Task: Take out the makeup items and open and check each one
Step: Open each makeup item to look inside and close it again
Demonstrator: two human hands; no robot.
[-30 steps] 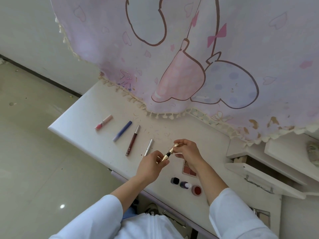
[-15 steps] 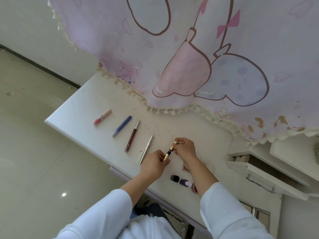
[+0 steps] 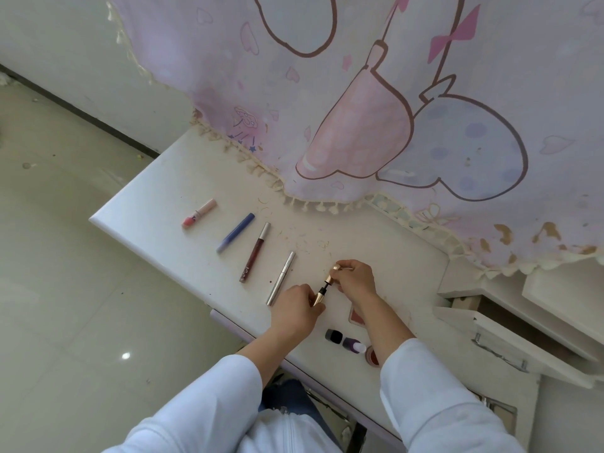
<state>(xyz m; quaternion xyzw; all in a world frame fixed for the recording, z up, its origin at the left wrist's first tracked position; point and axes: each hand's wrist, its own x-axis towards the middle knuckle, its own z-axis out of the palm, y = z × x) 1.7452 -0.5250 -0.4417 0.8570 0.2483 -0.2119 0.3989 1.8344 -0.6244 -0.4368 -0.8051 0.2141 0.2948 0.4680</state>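
Note:
Over the white desk (image 3: pixel 157 230) my left hand (image 3: pixel 295 307) grips the gold tube (image 3: pixel 319 297) of a small makeup item, and my right hand (image 3: pixel 354 277) grips its gold cap (image 3: pixel 332 273). A thin black wand (image 3: pixel 326 284) shows between tube and cap, so the two are pulled slightly apart. Laid out in a row to the left are a pink lip gloss (image 3: pixel 198 213), a blue pen-shaped tube (image 3: pixel 236 232), a dark red lip gloss with a silver cap (image 3: pixel 255 252) and a silver tube (image 3: pixel 281 278).
Under my right forearm lie a pink blush palette (image 3: pixel 357 317), a black-capped bottle (image 3: pixel 333 335), a purple bottle (image 3: pixel 353 344) and a round red pot (image 3: pixel 372 355). A pink cartoon curtain (image 3: pixel 359 93) hangs over the desk's back. An open drawer (image 3: pixel 510 338) juts out at right.
The cap has come a little further off the tube, exposing more black wand. Both hands stay over the same spot while the head camera shifts.

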